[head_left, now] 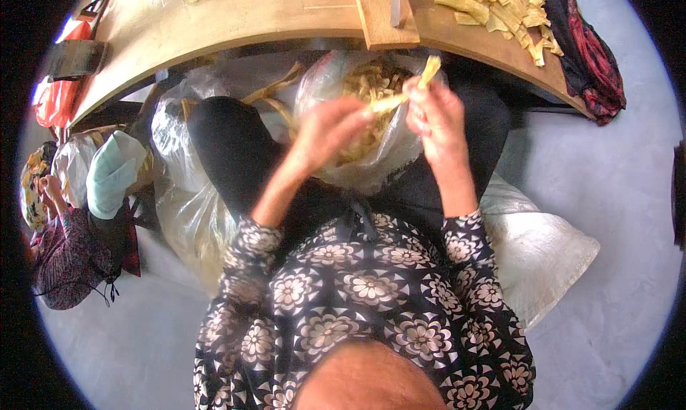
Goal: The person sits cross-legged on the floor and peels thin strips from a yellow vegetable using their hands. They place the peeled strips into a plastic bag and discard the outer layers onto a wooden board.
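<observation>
Between my hands a pale yellow, fibrous strip [389, 104] is stretched, looking like dried plant material. My right hand [437, 117] is closed round it, and a frayed end sticks up above the fingers. Somewhat smeared by motion, my left hand [329, 131] pinches the strip's other end. Below both hands, between my knees, an open clear plastic bag [314, 88] holds many brownish-yellow scraps [375, 81].
A curved wooden table [271, 13] spans the front, bearing a wooden block [382, 24] with an upright metal piece [395, 2]. Yellow strips [493, 6] are piled at right beside dark red cloth [593, 60]. Plastic bags [189, 195] and another person [78, 253] are left; a white sack [536, 245] lies right.
</observation>
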A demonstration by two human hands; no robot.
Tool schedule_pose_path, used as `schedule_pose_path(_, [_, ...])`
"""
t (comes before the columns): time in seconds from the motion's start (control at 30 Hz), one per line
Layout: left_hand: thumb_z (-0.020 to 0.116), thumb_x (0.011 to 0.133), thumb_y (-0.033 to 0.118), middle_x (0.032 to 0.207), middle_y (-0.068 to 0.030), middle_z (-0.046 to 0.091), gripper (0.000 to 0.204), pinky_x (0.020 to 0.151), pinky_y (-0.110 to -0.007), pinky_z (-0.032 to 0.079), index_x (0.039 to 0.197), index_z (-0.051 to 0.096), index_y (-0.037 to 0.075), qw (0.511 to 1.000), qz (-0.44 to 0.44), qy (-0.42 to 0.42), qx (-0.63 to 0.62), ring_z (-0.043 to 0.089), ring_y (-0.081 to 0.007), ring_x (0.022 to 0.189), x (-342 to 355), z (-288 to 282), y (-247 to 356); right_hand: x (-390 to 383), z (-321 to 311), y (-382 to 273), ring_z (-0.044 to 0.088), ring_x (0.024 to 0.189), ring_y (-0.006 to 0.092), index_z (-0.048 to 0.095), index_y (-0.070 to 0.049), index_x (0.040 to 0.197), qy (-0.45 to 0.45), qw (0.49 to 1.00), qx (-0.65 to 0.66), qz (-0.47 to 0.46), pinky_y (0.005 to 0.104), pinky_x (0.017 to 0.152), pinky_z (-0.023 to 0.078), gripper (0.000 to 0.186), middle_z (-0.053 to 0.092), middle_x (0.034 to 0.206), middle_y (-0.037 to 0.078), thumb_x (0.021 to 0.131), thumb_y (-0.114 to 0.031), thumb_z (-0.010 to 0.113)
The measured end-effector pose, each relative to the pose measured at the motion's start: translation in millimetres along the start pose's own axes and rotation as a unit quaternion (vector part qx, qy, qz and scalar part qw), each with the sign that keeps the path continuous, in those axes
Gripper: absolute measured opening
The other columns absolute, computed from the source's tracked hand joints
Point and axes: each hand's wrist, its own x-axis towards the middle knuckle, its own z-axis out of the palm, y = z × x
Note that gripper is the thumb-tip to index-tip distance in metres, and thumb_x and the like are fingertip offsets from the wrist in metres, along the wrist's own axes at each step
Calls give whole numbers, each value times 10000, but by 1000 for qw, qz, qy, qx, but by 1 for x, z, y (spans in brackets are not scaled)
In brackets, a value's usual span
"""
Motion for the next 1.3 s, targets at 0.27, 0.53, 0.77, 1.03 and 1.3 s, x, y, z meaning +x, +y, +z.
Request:
schedule_pose_path(0.27, [512, 843, 190, 653, -2, 542, 209, 557, -219, 401, 853, 600, 1, 926, 252, 126, 253, 476, -81, 603, 85, -43, 87, 84, 36, -78, 411, 455, 30, 546, -52, 692, -43, 961, -117, -248, 170, 395, 312, 139, 488, 571, -24, 763, -144, 622])
schedule_pose_path(0.53, [524, 858, 238, 662, 39, 520, 240, 547, -182, 368, 862, 606, 13, 981, 132, 121, 69, 445, -41, 602, 49, -32, 35, 35, 13, -41, 350, 472, 24, 574, -1, 857, 12, 969, -148, -199, 167, 422, 277, 141, 435, 578, -34, 810, -133, 586])
schedule_pose_path(0.77, [527, 859, 220, 680, 36, 508, 223, 525, -182, 371, 910, 585, 11, 995, 97, 34, 18, 432, -36, 605, 19, 4, -9, -9, -17, 23, 549, 567, 67, 520, -18, 1050, 16, 959, -274, -64, 173, 459, 396, 314, 611, 721, 66, 802, -188, 610])
schedule_pose_path(1.03, [581, 820, 218, 692, 24, 534, 221, 553, -187, 367, 950, 590, 40, 987, -30, -94, -124, 441, -36, 614, 10, 0, -20, -12, -19, 6, 524, 607, 38, 594, -24, 934, -71, 970, -222, -68, 157, 503, 388, 147, 607, 753, 17, 815, -108, 574])
schedule_pose_path(1.3, [596, 789, 90, 725, 10, 571, 139, 613, -237, 427, 911, 579, 25, 975, 173, 66, 125, 527, -90, 690, 8, 20, -31, 5, -14, -15, 581, 814, 125, 579, 18, 982, -87, 908, -372, -172, 251, 732, 465, 239, 609, 863, 77, 843, -173, 545])
